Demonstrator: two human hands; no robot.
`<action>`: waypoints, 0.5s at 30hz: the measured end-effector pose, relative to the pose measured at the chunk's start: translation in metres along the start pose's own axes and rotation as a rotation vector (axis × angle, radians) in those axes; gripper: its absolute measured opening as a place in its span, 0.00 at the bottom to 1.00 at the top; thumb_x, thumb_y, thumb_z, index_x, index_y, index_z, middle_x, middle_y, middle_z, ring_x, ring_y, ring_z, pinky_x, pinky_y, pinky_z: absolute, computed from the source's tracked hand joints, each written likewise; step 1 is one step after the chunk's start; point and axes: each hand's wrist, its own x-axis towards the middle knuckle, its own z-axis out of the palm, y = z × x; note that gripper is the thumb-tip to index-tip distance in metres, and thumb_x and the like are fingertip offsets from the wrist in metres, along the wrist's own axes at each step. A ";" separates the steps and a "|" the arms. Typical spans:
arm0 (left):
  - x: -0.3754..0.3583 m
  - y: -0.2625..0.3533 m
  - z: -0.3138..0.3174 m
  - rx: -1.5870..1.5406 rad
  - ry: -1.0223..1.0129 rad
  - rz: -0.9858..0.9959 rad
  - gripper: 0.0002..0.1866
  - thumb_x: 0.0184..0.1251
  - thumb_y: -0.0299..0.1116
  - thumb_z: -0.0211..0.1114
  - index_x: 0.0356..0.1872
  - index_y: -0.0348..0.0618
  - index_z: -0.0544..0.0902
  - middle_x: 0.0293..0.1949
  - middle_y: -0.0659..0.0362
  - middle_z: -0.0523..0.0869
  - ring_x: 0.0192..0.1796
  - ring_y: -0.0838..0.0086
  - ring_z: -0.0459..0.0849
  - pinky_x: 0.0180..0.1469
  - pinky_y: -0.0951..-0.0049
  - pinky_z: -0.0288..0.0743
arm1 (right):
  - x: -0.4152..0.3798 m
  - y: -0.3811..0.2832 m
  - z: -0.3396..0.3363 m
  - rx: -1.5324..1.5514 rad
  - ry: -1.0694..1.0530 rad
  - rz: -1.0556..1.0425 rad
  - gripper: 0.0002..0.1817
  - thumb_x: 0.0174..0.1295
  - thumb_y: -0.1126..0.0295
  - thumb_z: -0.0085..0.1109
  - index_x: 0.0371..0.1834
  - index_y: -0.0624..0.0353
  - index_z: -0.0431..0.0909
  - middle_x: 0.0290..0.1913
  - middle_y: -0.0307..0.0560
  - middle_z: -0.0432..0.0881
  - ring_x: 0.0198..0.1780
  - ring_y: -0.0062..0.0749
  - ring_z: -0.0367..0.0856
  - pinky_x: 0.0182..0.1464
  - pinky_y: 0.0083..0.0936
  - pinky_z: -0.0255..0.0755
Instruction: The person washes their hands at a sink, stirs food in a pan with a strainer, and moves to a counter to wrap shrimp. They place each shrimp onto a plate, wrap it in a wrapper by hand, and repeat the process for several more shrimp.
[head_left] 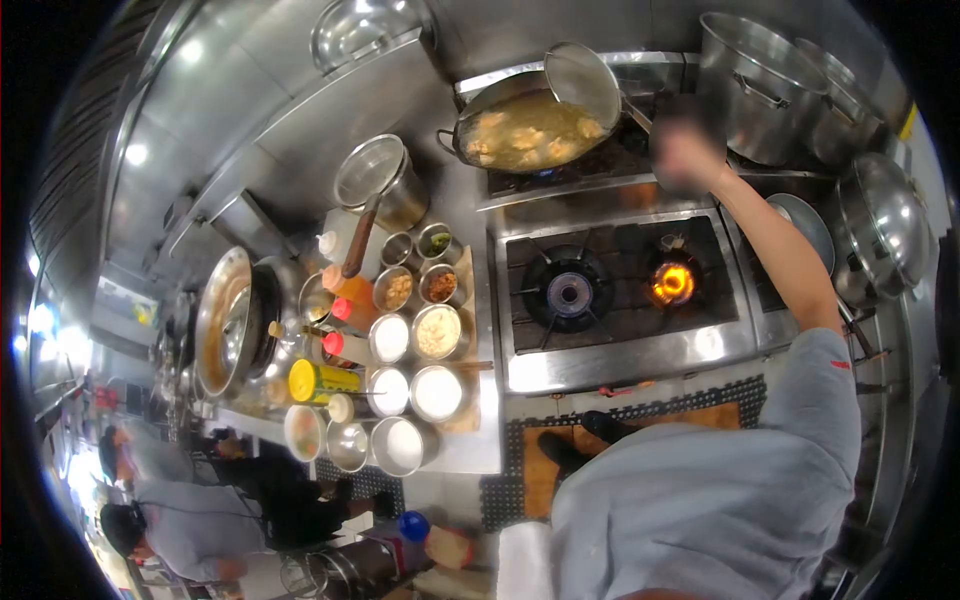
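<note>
Head view. Far left: two people apart from the wearer, one in a pale shirt [195,515]. Stacked pans [212,320] beside the counter [470,445].

On the counter: squeeze bottles, a yellow-capped container [312,381], metal tins of white and brown contents. Behind them, a pot [408,203] with a second strainer [368,170] across its mouth, wooden handle toward the bottles.

Left hand out of frame; its fingers cannot be read.

Centre back: wok [468,148] on the rear burner, golden pieces [540,140] in bubbling liquid, blue flame below. Strainer [583,84] tilted at the wok's right side, bowl overlapping the rim in this view; whether it touches cannot be told. Its handle runs to the right hand [688,152]. Hand blurred, but the fingers read as closed around that handle.

Handling, my judgement: strainer stiff and light when bare, front-heavy once loaded; grip well back on the handle, away from hot mesh. Pieces probably crisp outside, slick with oil, easily broken. Wok heavy, hot, liable to slosh; side loop only with a thick cloth.

Nearer: front burner [672,284] with orange flame. Far right: tall stockpots [765,90].
</note>
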 end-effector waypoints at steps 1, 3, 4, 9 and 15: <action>0.001 -0.001 -0.001 -0.001 -0.001 -0.002 0.12 0.77 0.43 0.57 0.50 0.48 0.80 0.47 0.58 0.86 0.42 0.67 0.87 0.40 0.66 0.80 | 0.001 -0.001 0.002 0.104 -0.033 0.035 0.08 0.62 0.83 0.43 0.42 0.69 0.72 0.30 0.48 0.74 0.21 0.23 0.70 0.18 0.23 0.64; 0.002 -0.002 -0.003 -0.007 -0.002 -0.006 0.12 0.77 0.43 0.57 0.50 0.48 0.80 0.47 0.58 0.86 0.42 0.67 0.87 0.40 0.66 0.80 | 0.004 -0.007 0.003 0.174 -0.055 0.059 0.07 0.61 0.84 0.43 0.40 0.68 0.71 0.30 0.49 0.73 0.22 0.23 0.70 0.19 0.22 0.63; 0.003 -0.003 -0.003 -0.009 -0.003 -0.007 0.12 0.77 0.43 0.57 0.50 0.48 0.80 0.47 0.58 0.86 0.42 0.67 0.87 0.40 0.66 0.80 | 0.005 -0.010 0.003 0.247 -0.075 0.084 0.05 0.61 0.85 0.44 0.37 0.67 0.70 0.30 0.50 0.73 0.22 0.22 0.70 0.19 0.21 0.62; 0.007 -0.005 -0.003 -0.018 -0.011 -0.014 0.12 0.77 0.43 0.57 0.50 0.49 0.80 0.47 0.58 0.86 0.42 0.67 0.87 0.39 0.65 0.80 | -0.004 -0.029 0.002 0.294 -0.092 0.061 0.10 0.60 0.86 0.48 0.45 0.69 0.70 0.31 0.50 0.74 0.23 0.22 0.69 0.20 0.20 0.59; 0.010 -0.006 -0.002 -0.030 -0.012 -0.026 0.12 0.77 0.44 0.57 0.49 0.49 0.80 0.48 0.58 0.86 0.42 0.67 0.87 0.39 0.65 0.80 | -0.034 -0.058 -0.016 0.083 -0.107 0.008 0.35 0.62 0.83 0.52 0.76 0.69 0.60 0.31 0.44 0.75 0.23 0.16 0.67 0.18 0.15 0.53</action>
